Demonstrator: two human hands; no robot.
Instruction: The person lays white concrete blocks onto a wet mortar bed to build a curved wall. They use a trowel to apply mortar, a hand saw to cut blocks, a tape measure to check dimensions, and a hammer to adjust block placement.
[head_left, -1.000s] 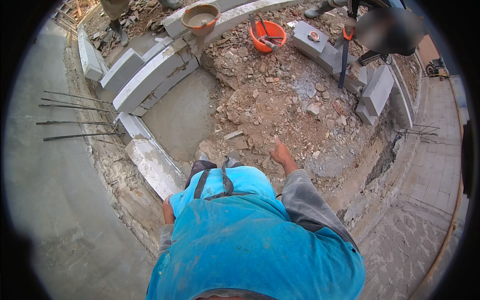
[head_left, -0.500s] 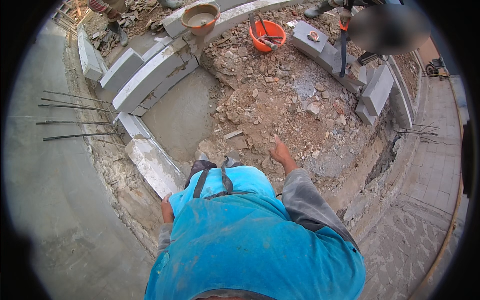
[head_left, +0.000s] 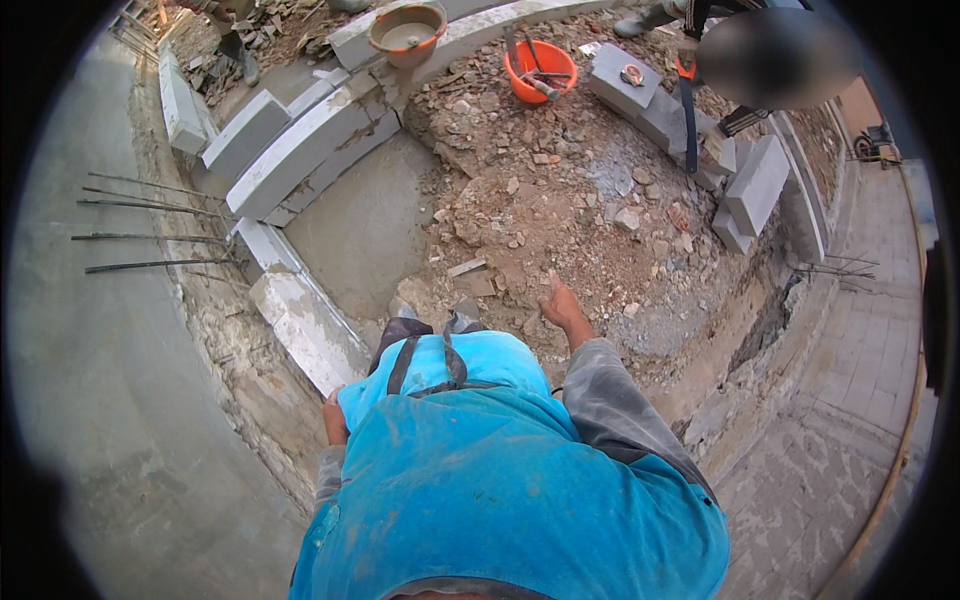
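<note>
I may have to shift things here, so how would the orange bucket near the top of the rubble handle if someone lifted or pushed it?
The orange bucket holds tools, so it is probably heavier than its size suggests. It sits on uneven rubble, so a push would likely tip it rather than slide it. Its plastic-looking wall may flex under a one-sided lift.
</note>
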